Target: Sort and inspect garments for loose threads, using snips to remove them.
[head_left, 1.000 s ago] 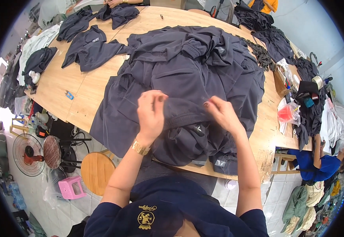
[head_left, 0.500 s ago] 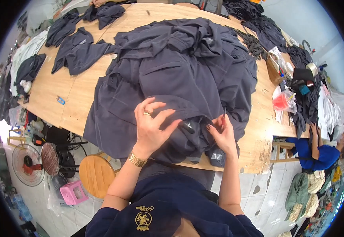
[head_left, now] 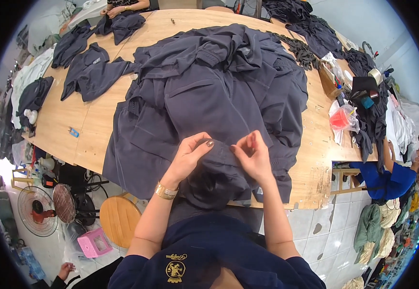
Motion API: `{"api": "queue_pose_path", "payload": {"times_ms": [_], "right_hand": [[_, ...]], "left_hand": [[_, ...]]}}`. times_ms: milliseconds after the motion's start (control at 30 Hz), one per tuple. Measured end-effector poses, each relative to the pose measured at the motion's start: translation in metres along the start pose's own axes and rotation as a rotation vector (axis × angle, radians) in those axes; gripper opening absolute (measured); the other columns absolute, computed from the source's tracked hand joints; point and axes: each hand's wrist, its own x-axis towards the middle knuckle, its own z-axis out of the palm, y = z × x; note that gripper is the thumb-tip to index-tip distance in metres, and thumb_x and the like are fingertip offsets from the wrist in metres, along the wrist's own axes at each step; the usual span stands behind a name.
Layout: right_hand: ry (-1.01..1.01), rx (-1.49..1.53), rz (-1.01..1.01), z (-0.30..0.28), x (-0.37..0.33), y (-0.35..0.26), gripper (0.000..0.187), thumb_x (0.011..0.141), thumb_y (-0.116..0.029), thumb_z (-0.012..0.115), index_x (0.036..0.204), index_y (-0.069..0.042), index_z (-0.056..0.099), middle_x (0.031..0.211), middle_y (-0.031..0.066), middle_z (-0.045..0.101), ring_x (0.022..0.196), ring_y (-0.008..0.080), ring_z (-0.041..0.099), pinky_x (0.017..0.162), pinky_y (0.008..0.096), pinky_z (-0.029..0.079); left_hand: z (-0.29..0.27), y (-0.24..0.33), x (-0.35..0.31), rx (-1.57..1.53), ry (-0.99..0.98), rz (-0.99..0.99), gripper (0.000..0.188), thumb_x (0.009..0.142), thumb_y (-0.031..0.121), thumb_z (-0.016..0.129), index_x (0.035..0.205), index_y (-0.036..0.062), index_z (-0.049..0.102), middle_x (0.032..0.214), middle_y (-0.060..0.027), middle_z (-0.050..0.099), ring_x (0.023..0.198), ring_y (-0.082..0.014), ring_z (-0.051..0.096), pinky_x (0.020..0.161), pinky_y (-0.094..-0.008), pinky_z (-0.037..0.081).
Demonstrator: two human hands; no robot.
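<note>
Since half a second earlier, the person's right hand (head_left: pixel 255 156) had shifted left, and the left hand (head_left: pixel 188 156) had gone from spread fingers to a pinch. In the head view, the left hand gripped the upper edge of a dark grey garment (head_left: pixel 223 156) between thumb and fingers. The right hand was partly curled at that edge; whether it gripped the cloth could not be told. The garment lay at the near side of a dark clothing pile (head_left: pixel 195 108) on the table (head_left: pixel 94 139). A small blue tool (head_left: pixel 73 132) lay left, a red drink (head_left: pixel 338 120) right.
</note>
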Motion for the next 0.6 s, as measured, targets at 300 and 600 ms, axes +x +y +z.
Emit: {"api": "queue_pose_path", "payload": {"times_ms": [300, 600], "right_hand": [[-0.048, 0.066, 0.336, 0.011, -0.015, -0.064, 0.025, 0.084, 0.002, 0.058, 0.083, -0.006, 0.034, 0.082, 0.0035, 0.055, 0.073, 0.0064, 0.047, 0.065, 0.0204, 0.04], [0.103, 0.477, 0.295, 0.014, -0.025, -0.032, 0.014, 0.089, 0.006, 0.049, 0.089, -0.003, 0.038, 0.083, 0.0067, 0.056, 0.077, 0.011, 0.061, 0.066, 0.0231, 0.049]], "left_hand": [[0.009, -0.003, -0.01, 0.318, 0.136, 0.082, 0.013, 0.091, 0.012, 0.055, 0.092, -0.001, 0.058, 0.081, 0.0008, 0.059, 0.077, -0.0053, 0.048, 0.071, -0.0219, 0.041], [0.028, -0.002, -0.021, 0.625, 0.19, 0.176, 0.013, 0.086, 0.007, 0.059, 0.097, 0.0011, 0.059, 0.089, -0.0133, 0.065, 0.082, -0.0284, 0.059, 0.074, -0.0326, 0.045]]}}
